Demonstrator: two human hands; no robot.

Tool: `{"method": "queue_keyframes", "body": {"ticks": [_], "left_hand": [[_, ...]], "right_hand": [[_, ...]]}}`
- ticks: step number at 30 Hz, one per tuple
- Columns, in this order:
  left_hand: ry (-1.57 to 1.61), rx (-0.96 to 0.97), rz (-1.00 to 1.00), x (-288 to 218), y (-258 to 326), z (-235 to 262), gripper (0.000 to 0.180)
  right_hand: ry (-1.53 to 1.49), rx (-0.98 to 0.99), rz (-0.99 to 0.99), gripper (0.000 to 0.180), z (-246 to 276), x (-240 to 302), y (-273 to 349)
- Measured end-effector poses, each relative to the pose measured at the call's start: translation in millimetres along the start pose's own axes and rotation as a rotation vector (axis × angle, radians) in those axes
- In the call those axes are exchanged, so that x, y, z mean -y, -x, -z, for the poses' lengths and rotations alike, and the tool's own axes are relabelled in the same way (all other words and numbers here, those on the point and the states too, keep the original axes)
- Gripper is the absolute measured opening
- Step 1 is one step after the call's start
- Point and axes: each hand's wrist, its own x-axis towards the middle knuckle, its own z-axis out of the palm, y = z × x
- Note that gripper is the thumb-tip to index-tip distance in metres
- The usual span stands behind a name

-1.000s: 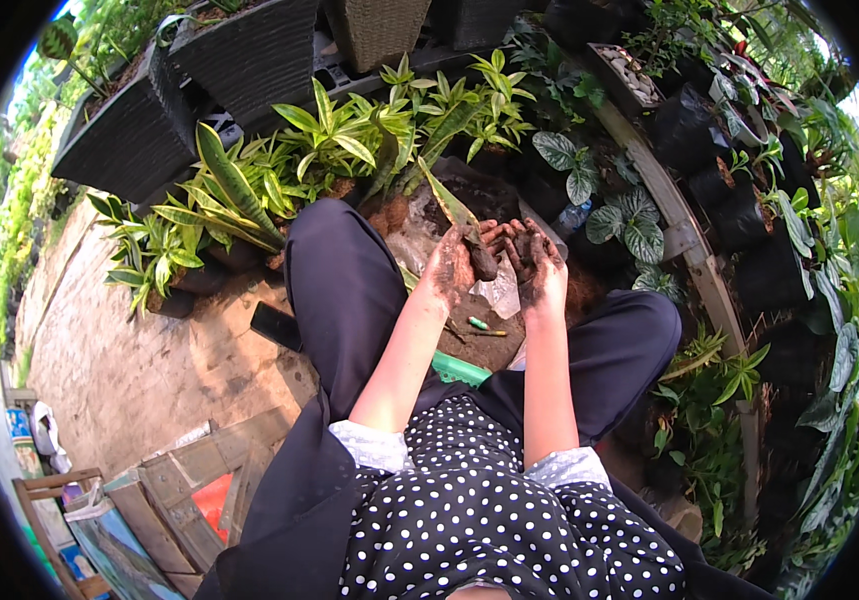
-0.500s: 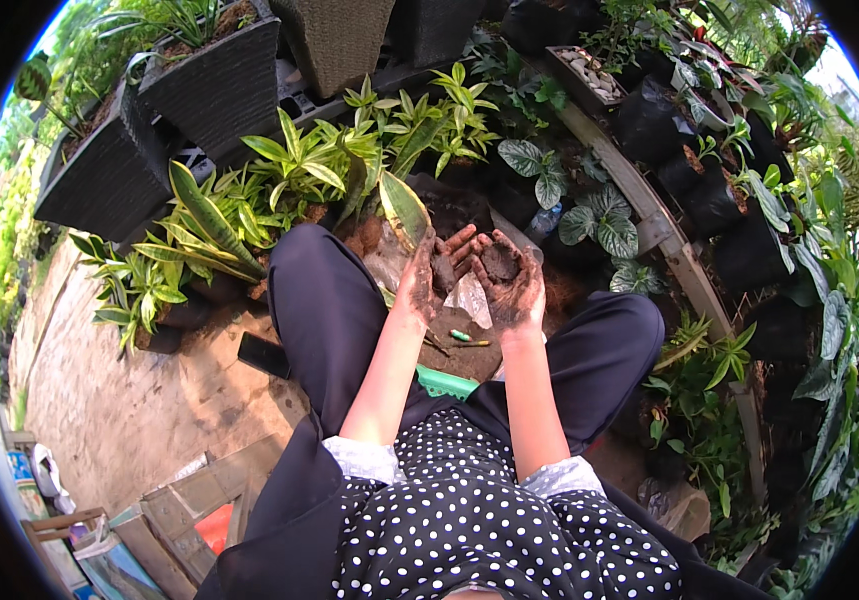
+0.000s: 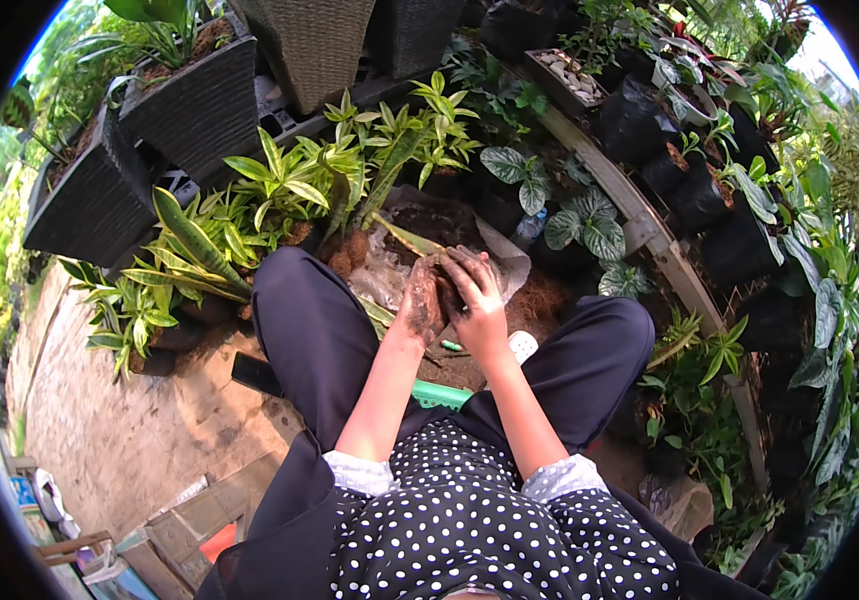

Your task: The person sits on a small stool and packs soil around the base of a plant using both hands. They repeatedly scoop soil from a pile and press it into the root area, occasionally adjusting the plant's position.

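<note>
You're in a blk/wht polka-dot top (image 3: 494,525) at 6 o'clock, pale rolled cuffs (image 3: 561,478) at 7 & 5, dk trousers (image 3: 311,340).

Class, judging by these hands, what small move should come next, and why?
Probably a gentle squeeze: the dirty left hand and right hand are cupped together, and the yellow-edged leaf runs into their grasp, so light pressure might steady it.

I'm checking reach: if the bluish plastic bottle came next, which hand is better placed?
Probably the right hand: it is nearer the bottle, ahead and to its right. The left hand is farther off. Both hands are close together.
</note>
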Motion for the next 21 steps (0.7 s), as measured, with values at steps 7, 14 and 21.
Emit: {"method": "queue_keyframes", "body": {"ticks": [7,14,21], "left_hand": [[-0.054,-0.073,-0.047,-4.2,1.2,1.0,0.052],[0.07,0.003,-0.042,13.1,-3.2,12.8,0.06],[-0.119,-0.287,0.05,-2.7,-5.3,11.3,0.065]], "right_hand": [[-0.187,-0.241,-0.124,0.03,-12.0,-2.4,-3.8],[-0.061,-0.029,-0.049,0.036,-20.0,-0.6,16.6],[0.079,0.203,-0.08,0.057,2.8,0.9,10.4]]}}
